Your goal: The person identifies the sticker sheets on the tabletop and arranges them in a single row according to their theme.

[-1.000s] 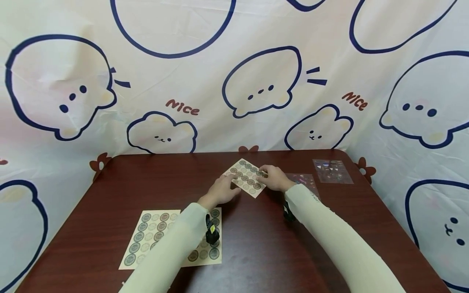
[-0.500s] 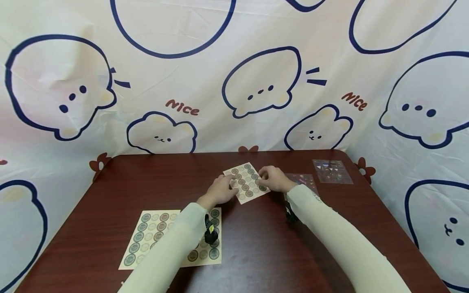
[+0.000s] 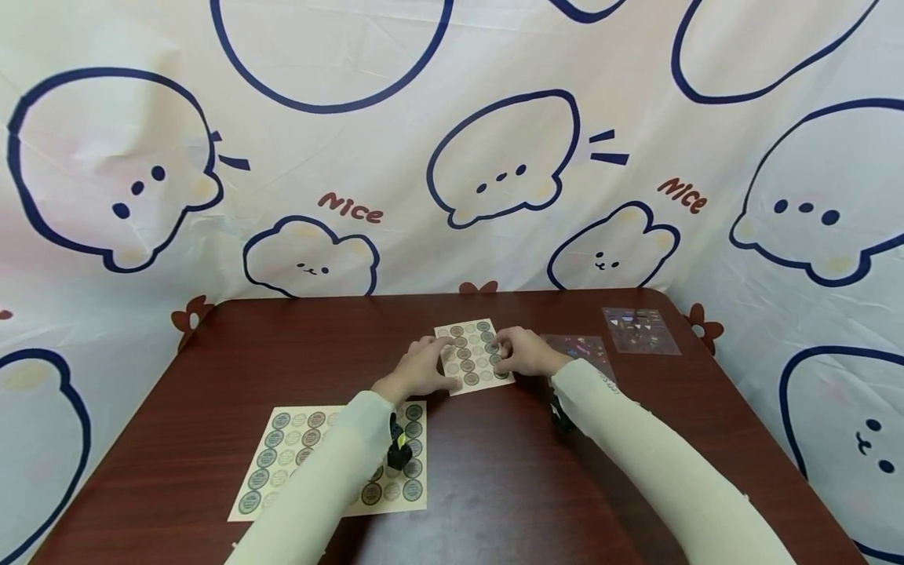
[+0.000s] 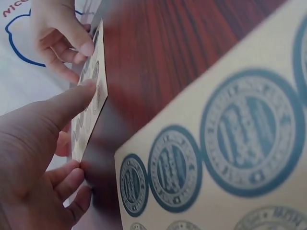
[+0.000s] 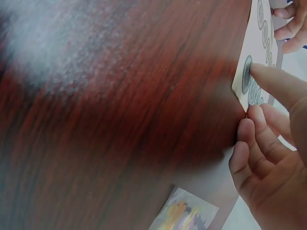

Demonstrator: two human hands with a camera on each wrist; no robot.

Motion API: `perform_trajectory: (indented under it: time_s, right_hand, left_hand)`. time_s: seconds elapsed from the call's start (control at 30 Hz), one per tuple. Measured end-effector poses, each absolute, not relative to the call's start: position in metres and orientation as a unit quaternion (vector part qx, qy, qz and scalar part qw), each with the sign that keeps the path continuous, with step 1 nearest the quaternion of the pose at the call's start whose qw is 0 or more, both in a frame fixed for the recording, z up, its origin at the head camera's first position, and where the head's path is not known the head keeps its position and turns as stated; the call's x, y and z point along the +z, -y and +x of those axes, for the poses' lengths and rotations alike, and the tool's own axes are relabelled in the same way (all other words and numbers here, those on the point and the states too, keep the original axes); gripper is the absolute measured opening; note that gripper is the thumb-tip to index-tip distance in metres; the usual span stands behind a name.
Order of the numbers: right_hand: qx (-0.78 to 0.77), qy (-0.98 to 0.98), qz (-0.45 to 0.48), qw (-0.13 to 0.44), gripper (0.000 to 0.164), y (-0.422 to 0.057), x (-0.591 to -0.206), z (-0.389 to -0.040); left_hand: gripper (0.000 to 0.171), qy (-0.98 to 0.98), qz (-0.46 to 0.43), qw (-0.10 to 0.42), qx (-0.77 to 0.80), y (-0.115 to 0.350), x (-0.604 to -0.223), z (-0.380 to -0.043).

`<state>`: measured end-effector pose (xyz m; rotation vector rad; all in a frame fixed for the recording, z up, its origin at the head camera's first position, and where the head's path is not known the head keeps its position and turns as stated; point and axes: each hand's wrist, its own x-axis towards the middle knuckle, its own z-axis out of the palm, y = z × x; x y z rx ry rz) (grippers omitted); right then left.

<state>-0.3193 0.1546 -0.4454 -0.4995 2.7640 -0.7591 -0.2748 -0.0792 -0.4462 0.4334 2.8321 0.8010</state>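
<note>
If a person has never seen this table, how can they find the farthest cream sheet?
On the brown table, look toward the far edge, left of the clear sheets. The cream sheet there has printed circles; only it is held.

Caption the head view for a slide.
Left hand and right hand together hold a sheet of round labels over a reddish-brown table.

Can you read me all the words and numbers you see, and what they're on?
"Nice": twice, in red, on the backdrop.
Round stickers: rings of letters, too blurred to read.
Held sheet: print too small to read.
Right sleeve: marks too small to read.
Clear sheets: any writing too small.
No numbers I can read.
</note>
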Motion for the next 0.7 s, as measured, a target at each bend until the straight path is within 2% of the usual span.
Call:
perform_trajectory:
  time_s: [0.27,0.7]
  right_hand:
    - [-0.212,-0.950,-0.189,0.126,0.062,-0.152,-0.444,-0.316]
    - [-0.254,-0.922,-0.207,0.206,0.075,-0.163,-0.450,-0.320]
  left_hand:
    - [0.080,-0.948,0.167,0.096,0.255,0.087,-0.447,-0.281]
    - [0.084,-0.934,0.180,0.138,0.277,0.102,-0.451,-0.285]
